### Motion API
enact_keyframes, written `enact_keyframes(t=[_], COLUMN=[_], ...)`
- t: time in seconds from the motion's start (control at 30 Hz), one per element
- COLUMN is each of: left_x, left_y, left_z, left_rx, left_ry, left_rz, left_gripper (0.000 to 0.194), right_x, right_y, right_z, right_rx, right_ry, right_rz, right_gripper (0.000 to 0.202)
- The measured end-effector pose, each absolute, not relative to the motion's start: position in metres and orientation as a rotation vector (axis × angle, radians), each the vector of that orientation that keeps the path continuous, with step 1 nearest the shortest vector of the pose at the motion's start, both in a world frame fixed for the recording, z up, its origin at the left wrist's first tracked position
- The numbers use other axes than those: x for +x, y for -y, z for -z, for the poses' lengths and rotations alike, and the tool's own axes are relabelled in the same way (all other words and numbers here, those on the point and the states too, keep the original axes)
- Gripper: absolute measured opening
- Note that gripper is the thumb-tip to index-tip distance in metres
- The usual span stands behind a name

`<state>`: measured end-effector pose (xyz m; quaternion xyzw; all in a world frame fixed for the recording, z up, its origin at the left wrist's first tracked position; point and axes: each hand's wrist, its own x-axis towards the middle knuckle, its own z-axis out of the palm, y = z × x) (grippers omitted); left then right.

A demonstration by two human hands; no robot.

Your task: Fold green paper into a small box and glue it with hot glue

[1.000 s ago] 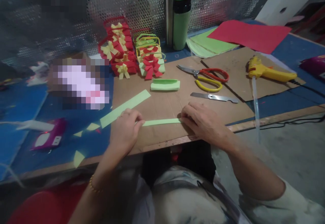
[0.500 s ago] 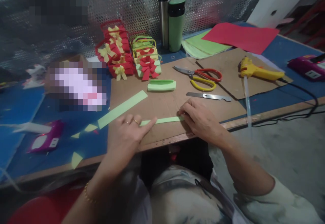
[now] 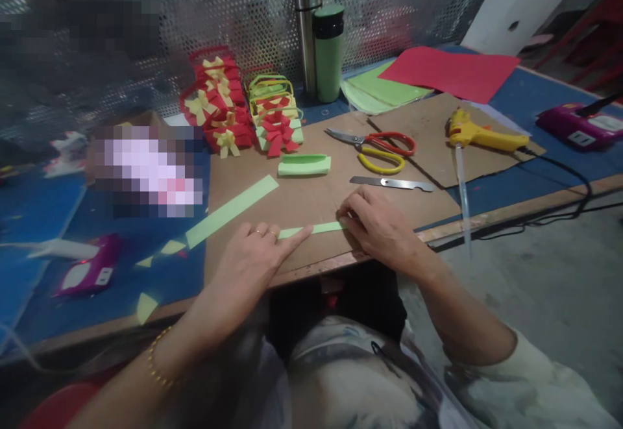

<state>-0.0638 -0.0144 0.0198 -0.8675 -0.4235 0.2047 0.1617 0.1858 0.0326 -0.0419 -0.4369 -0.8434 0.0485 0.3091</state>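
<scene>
Left hand point(image 3: 253, 257) has slid flat along the narrow green strip point(image 3: 318, 228), fingers extended together pressing it; right hand point(image 3: 377, 224) pinches its 3 o'clock end, long axis running 9-to-3.

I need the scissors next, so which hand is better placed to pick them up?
Probably the right hand: the scissors lie just beyond it, while the left hand lies flat on the narrow green strip, farther away.

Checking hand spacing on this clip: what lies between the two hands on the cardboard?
In the head view, only the narrow green paper strip spans the gap between the left hand and the right hand, lying flat on the cardboard; both hands press it.
</scene>
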Motion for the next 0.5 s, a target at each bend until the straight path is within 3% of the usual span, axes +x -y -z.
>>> enact_keyframes(t=[0.17, 0.3, 0.5], left_x=[-0.053, -0.049, -0.054], left_y=[0.009, 0.01, 0.01], left_z=[-0.027, -0.027, -0.022], left_rx=[-2.514, -2.511, -2.522], left_ry=[1.23, 1.268, 1.275], left_rz=[-0.642, -0.63, -0.552], left_gripper=[0.072, 0.075, 0.071], right_x=[0.177, 0.165, 0.172], right_y=[-0.012, 0.004, 0.014], right_z=[0.033, 0.033, 0.045], right_rx=[-1.181, -0.985, -1.036], right_ry=[2.328, 2.451, 2.414], right_rz=[0.273, 0.18, 0.113], right_gripper=[0.018, 0.021, 0.043])
